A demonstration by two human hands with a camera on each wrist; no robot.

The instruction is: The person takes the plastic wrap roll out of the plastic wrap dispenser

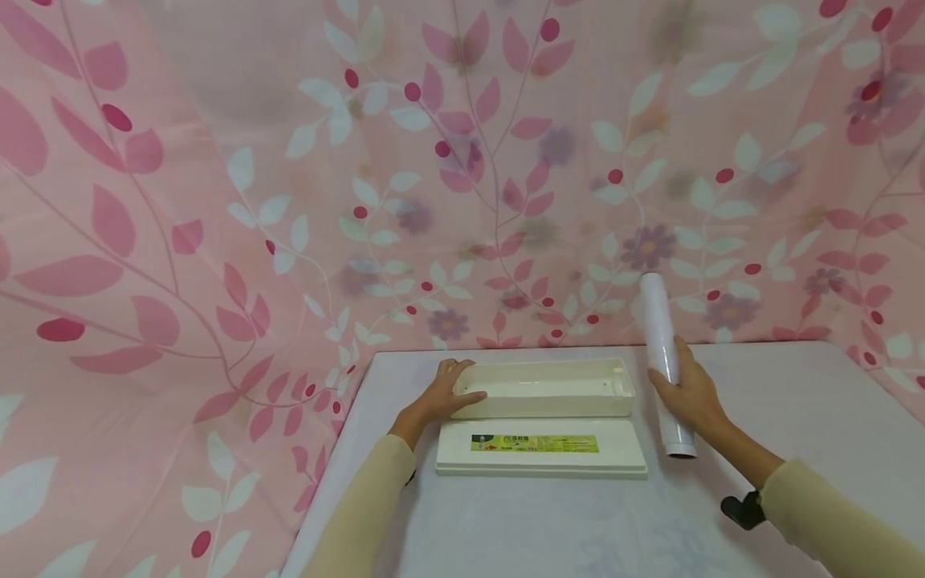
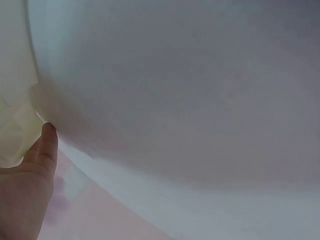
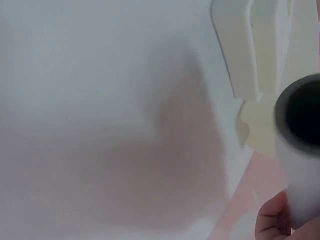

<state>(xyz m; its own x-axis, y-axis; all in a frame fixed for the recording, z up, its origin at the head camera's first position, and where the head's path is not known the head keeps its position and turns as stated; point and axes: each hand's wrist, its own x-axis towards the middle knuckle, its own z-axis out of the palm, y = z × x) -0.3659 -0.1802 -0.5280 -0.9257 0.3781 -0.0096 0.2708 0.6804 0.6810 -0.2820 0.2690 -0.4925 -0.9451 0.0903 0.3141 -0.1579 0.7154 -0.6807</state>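
A roll of clear plastic wrap (image 1: 659,321) stands tilted in my right hand (image 1: 694,393), held around its middle to the right of the box. The right wrist view shows the roll's dark hollow end (image 3: 305,120) close up, with fingers (image 3: 272,220) beside it. My left hand (image 1: 444,393) grips the left end of a long cream plastic box (image 1: 542,408), thumb over the front rim and fingers at the back. The box's open top shows a bare inside. In front of it lies a cream lid (image 1: 535,466) with a green-yellow label (image 1: 578,443).
The table (image 1: 520,530) has a pale cloth over it. A pink floral curtain (image 1: 470,201) hangs behind the table's far edge and along its sides. A dark strap piece (image 1: 744,510) sticks out at the right wrist.
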